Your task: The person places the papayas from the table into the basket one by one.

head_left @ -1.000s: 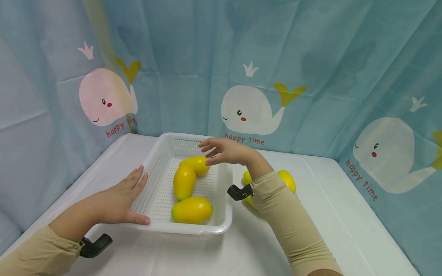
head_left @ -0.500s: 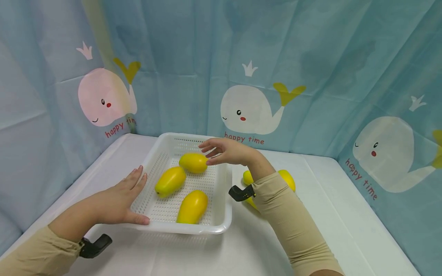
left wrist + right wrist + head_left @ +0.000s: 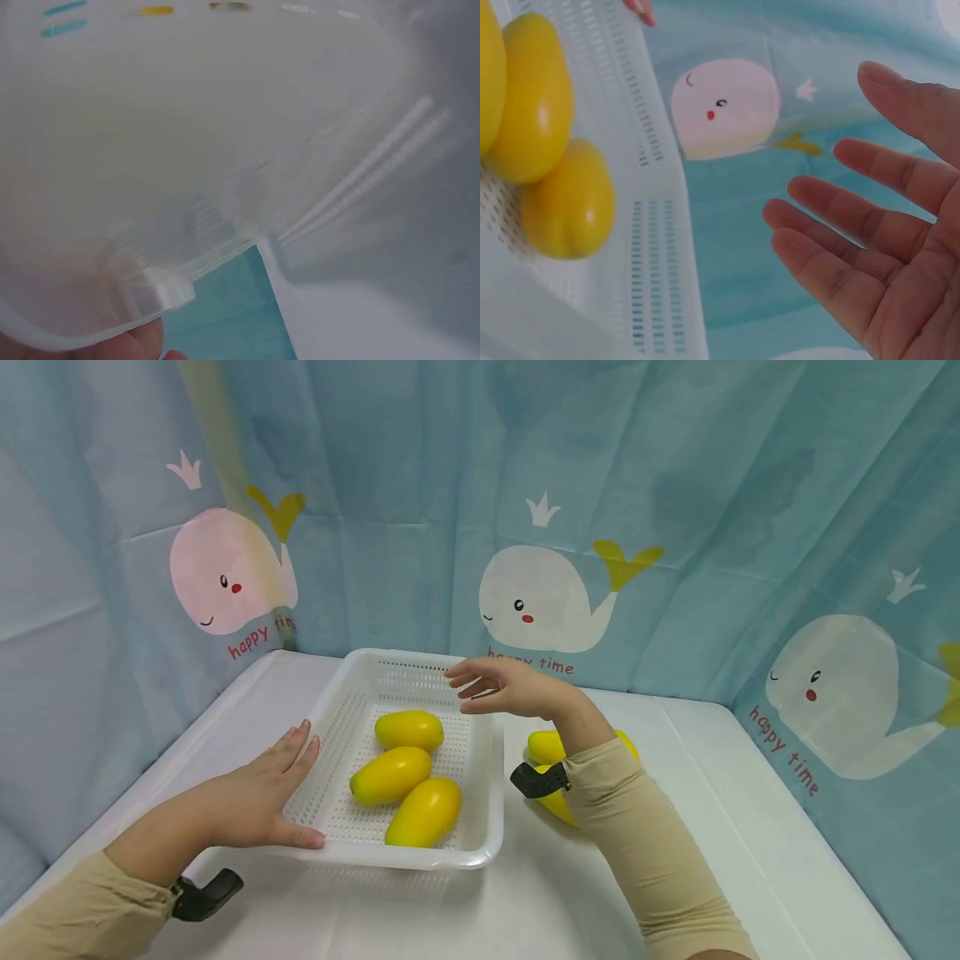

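Three yellow mangoes with greenish ends lie in a white perforated plastic basket [image 3: 491, 810]: a back one [image 3: 409, 730], a middle one [image 3: 392, 776] and a front one [image 3: 425, 812]. My left hand [image 3: 251, 802] rests along the basket's left side, fingers straight and thumb on the front rim. In the left wrist view the basket's pale wall [image 3: 150, 135] fills most of the frame. Over the back right rim hovers my right hand [image 3: 510, 687], fingers loosely bent. Nothing is in its palm in the right wrist view.
Several more mangoes [image 3: 546, 746] lie on the white-covered table [image 3: 720, 827] right of the basket, partly hidden by my right forearm. A blue whale-print curtain [image 3: 375, 560] encloses the back and sides. Each wrist carries a black camera mount [image 3: 208, 894].
The three mangoes in the basket have rolled and turned, now lying closer together. My right hand has shifted slightly to the right, while my left hand has stayed put.
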Action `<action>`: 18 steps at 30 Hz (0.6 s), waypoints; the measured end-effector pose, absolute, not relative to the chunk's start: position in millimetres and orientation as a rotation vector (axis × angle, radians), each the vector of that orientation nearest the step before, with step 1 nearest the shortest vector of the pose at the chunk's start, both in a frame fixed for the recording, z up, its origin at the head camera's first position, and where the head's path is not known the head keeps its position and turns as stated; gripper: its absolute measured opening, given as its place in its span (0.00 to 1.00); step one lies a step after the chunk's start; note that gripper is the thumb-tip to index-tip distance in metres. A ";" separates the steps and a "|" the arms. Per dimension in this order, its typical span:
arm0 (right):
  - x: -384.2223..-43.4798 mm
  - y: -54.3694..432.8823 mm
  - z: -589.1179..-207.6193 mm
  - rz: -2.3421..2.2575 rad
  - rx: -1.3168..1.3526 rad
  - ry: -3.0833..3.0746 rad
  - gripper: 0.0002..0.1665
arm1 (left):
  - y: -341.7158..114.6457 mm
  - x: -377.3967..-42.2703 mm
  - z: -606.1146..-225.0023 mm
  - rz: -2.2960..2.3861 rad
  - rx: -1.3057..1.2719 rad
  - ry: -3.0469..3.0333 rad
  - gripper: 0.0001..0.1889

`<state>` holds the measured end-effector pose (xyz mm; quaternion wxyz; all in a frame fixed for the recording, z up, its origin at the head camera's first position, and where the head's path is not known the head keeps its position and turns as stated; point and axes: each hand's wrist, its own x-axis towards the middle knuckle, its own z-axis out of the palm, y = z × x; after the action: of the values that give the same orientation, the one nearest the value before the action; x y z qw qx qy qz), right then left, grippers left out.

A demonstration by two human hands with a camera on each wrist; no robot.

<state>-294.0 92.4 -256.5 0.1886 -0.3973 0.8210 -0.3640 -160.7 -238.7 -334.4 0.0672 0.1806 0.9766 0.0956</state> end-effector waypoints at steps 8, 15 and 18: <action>-289.9 118.8 -253.1 -1.050 -1.059 2.364 0.27 | -239.0 -160.5 -334.5 0.284 0.549 2.950 0.69; -286.3 141.4 -250.5 -1.072 -1.045 2.367 0.29 | -239.4 -160.3 -335.1 0.287 0.552 2.948 0.69; -286.0 150.2 -250.2 -1.066 -1.054 2.379 0.29 | -238.6 -159.6 -333.7 0.292 0.550 2.948 0.69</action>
<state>-286.0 150.2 -250.2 0.1639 -0.3699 0.8346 -0.3740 -159.6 -238.6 -333.7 0.0643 0.1820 0.9764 0.0967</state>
